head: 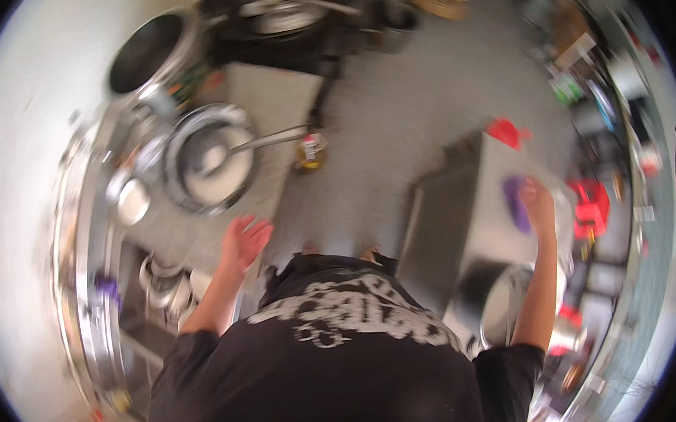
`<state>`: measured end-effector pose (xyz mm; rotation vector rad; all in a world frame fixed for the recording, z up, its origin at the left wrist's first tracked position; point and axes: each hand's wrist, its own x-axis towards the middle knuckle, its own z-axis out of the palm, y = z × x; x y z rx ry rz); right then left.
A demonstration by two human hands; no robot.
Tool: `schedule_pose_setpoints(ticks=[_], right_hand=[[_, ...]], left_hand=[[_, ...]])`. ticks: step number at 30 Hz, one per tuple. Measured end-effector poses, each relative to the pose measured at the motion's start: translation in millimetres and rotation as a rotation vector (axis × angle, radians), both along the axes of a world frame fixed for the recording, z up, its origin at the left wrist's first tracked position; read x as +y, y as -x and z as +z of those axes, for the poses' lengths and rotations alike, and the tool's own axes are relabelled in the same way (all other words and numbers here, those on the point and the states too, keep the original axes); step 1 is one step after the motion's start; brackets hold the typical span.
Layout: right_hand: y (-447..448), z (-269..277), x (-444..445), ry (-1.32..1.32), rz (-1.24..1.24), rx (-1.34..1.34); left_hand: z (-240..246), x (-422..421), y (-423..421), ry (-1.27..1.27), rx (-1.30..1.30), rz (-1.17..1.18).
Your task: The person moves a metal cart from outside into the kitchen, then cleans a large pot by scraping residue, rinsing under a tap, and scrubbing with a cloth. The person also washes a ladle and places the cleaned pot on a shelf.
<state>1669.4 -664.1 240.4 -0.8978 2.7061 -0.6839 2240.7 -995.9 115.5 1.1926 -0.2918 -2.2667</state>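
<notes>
My left hand (pixel 248 242) hovers by the front edge of the left counter (pixel 248 200), fingers apart and nothing in it. A wide metal bowl (pixel 178 188) stands beyond it, holding a whitish substance (pixel 211 185) and a long-handled ladle (pixel 267 139). On the right, my right hand (pixel 534 192) is over the stainless steel worktop (pixel 482 223), with its fingers curled. It overlaps the edge of a purple thing (pixel 515 203), perhaps a cloth; blur hides whether the fingers grip it. Nearer me on that worktop is a large round metal pot (pixel 503 305).
A tall metal pot (pixel 183 59) and a dark stove with a pan (pixel 290 18) stand at the far left. A bottle of yellow liquid (pixel 311 153) is by the left counter's edge. Red containers (pixel 589 208) lie beyond the right worktop. Grey floor (pixel 368 143) runs between the counters.
</notes>
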Motion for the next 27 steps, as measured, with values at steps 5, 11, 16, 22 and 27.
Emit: schedule_pose_setpoints(ticks=[5, 11, 16, 22, 27], right_hand=[[-123, 6, -171, 0.262, 0.535, -0.138], [-243, 36, -321, 0.358, 0.693, -0.905], [-283, 45, -354, 0.143, 0.755, -1.592], [-387, 19, -308, 0.141, 0.480, -1.755], [-396, 10, -288, 0.058, 0.320, -1.698]], left_hand=[[31, -4, -29, 0.135, 0.021, 0.261], [38, -52, -45, 0.215, -0.142, 0.190], [13, -85, -39, 0.188, -0.003, 0.152], [11, -76, -24, 0.297, 0.011, 0.303], [19, -66, -20, 0.381, -0.038, 0.141]])
